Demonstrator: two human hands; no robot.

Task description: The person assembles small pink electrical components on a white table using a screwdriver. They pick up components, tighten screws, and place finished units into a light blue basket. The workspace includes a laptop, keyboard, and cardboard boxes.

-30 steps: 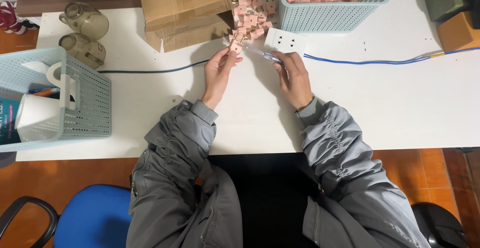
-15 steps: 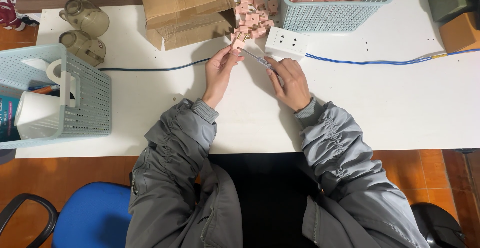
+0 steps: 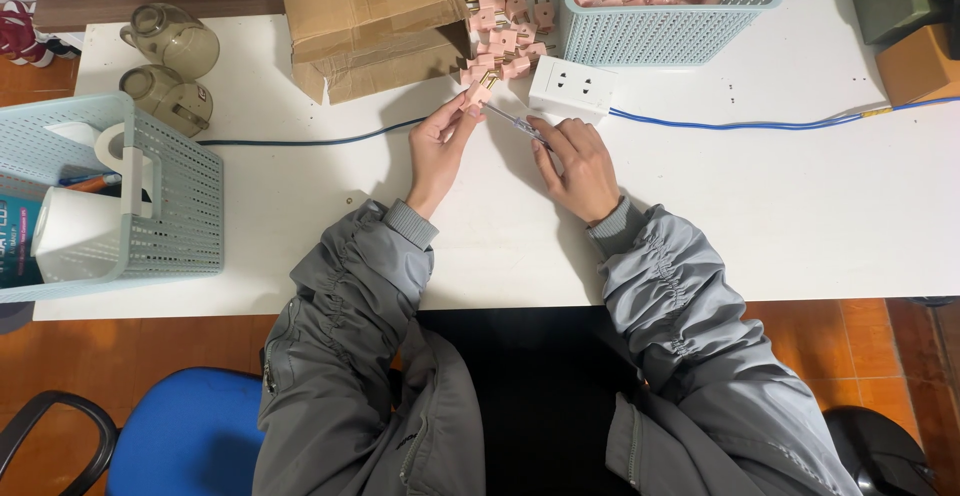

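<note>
Since 0.5 seconds earlier, both hands have barely shifted above the white table (image 3: 760, 196). Head view: the left hand (image 3: 440, 146) pinches 1 small pink plug piece (image 3: 480, 89) between its fingertips, just beside a pile of pink pieces (image 3: 505, 31). The right hand (image 3: 580, 161) grips a slim screwdriver (image 3: 515, 123), tip aimed at that piece. A white socket block (image 3: 572, 86) lies just beyond, with a light blue basket (image 3: 660, 26) behind it.

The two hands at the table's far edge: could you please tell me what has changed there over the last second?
Little changed. The left hand keeps the pink plug, now closer to the pink pile. The right hand keeps its slim tool, tip toward the plug. The white socket block, cardboard box and baskets stayed put.
</note>
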